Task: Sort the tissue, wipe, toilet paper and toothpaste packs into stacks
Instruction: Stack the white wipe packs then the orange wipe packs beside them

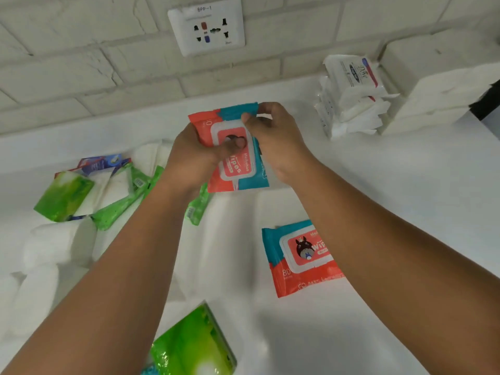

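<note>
Both hands lift one red-and-teal wipes pack (232, 150) above the tabletop (405, 185): left hand (194, 158) fingers clamped on its lid, right hand (276, 142) pinching the top edge, likely squaring it for stacking. Second wipes pack (295, 258) lies nearer.

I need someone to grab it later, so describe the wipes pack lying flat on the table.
Start at the wall socket and come down past both hands. The wipes pack lies flat beside the right forearm, red and teal with a cartoon animal on its lid. The matching pack is held up.
</note>
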A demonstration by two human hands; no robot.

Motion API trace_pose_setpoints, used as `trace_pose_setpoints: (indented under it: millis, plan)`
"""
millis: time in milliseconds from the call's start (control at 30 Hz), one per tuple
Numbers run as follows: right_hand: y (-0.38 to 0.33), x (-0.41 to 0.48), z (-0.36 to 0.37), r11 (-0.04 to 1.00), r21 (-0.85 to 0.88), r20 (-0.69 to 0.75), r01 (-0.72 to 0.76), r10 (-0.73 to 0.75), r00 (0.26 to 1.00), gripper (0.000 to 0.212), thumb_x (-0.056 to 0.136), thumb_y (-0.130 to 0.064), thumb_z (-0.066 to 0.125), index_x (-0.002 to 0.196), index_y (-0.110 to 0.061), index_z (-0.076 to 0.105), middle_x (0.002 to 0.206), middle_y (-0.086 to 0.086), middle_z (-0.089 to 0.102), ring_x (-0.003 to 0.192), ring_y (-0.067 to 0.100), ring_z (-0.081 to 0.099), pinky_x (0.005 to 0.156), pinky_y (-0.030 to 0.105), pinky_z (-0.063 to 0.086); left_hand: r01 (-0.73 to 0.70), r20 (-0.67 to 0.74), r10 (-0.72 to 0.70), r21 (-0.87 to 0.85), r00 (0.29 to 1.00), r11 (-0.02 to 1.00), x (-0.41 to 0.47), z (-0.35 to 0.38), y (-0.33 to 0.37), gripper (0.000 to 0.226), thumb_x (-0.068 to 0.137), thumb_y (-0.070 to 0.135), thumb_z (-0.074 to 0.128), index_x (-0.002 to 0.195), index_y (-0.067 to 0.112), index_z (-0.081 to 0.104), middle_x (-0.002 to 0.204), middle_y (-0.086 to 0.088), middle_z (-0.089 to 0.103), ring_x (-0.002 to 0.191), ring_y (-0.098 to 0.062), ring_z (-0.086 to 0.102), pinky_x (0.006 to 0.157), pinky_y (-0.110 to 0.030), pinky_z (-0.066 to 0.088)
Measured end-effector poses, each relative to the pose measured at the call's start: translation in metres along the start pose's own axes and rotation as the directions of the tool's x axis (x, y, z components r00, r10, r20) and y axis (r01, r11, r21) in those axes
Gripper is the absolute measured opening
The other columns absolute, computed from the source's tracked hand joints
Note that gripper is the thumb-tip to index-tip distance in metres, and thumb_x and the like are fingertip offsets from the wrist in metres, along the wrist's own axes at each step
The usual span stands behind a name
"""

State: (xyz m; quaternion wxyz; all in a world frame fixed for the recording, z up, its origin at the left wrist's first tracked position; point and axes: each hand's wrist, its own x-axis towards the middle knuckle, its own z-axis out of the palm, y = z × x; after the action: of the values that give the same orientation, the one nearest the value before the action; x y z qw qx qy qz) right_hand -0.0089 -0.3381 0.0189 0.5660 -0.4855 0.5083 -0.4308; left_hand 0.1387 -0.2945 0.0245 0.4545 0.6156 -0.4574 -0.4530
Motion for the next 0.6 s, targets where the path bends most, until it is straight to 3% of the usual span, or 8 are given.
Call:
trace_pose_setpoints:
  millis: [100,200,267,400,467,600]
  plan:
    - [-0.006,-0.026,-0.018,0.998,0.022,0.156,-0.055,0.050,0.986,0.045,0.087,-0.038,0.074,0.121,-0.017,0.056,0.107,0.003,0.073,0.087,0.018,0.075,0.079,0.037,0.062,-0.006,-0.061,-0.011,-0.267,0.998,0.964,-0.028,0.016,0.006,0.037,0.086,0.010,0.077,0.121,0.010,0.066,0.110,-0.006,0.076,0.100,-0.025,0.074,0.085,-0.040,0.061]
    - [0.003,-0.052,-0.043,0.986,-0.148,0.309,-0.077,0.120,0.943,0.040,0.083,-0.032,0.078,0.118,-0.018,0.064,0.104,0.001,0.075,0.089,0.017,0.074,0.079,0.036,0.061,-0.007,-0.150,-0.081,-0.515,0.985,0.857,-0.049,0.033,0.009,0.033,0.091,0.007,0.071,0.123,0.007,0.064,0.118,-0.012,0.072,0.109,-0.030,0.070,0.092,-0.047,0.058]
    - [0.011,-0.066,-0.063,0.988,-0.089,0.319,-0.124,0.146,0.936,0.040,0.086,-0.029,0.075,0.123,-0.018,0.063,0.105,0.000,0.075,0.090,0.017,0.074,0.082,0.038,0.060,-0.011,-0.175,-0.121,-0.611,0.977,0.792,-0.066,0.044,0.013,0.036,0.092,0.008,0.069,0.127,0.008,0.062,0.121,-0.013,0.070,0.113,-0.031,0.068,0.094,-0.048,0.057]
    - [0.018,-0.091,-0.090,0.958,0.171,0.354,-0.230,0.158,0.922,0.040,0.089,-0.034,0.066,0.126,-0.022,0.061,0.116,0.001,0.073,0.106,0.023,0.071,0.093,0.051,0.056,0.062,-0.124,-0.188,-0.655,0.974,0.753,-0.102,0.059,0.017,0.050,0.086,0.017,0.073,0.133,0.011,0.059,0.124,-0.011,0.071,0.112,-0.029,0.070,0.093,-0.051,0.057]
    - [0.020,-0.101,-0.096,0.945,0.207,0.361,-0.251,0.165,0.918,0.038,0.093,-0.036,0.061,0.129,-0.025,0.058,0.121,0.002,0.070,0.109,0.027,0.070,0.094,0.057,0.053,0.091,-0.119,-0.226,-0.666,0.967,0.740,-0.120,0.064,0.015,0.051,0.081,0.021,0.074,0.129,0.012,0.062,0.120,-0.009,0.073,0.109,-0.027,0.071,0.090,-0.047,0.059]
    - [0.022,-0.116,-0.114,0.961,0.168,0.264,-0.218,0.169,0.950,0.026,0.098,-0.044,0.053,0.121,-0.035,0.061,0.114,0.000,0.073,0.102,0.026,0.072,0.093,0.059,0.053,0.108,-0.136,-0.238,-0.612,0.962,0.784,-0.141,0.063,0.006,0.021,0.086,0.018,0.069,0.106,0.011,0.070,0.103,-0.008,0.077,0.091,-0.020,0.074,0.071,-0.032,0.062]
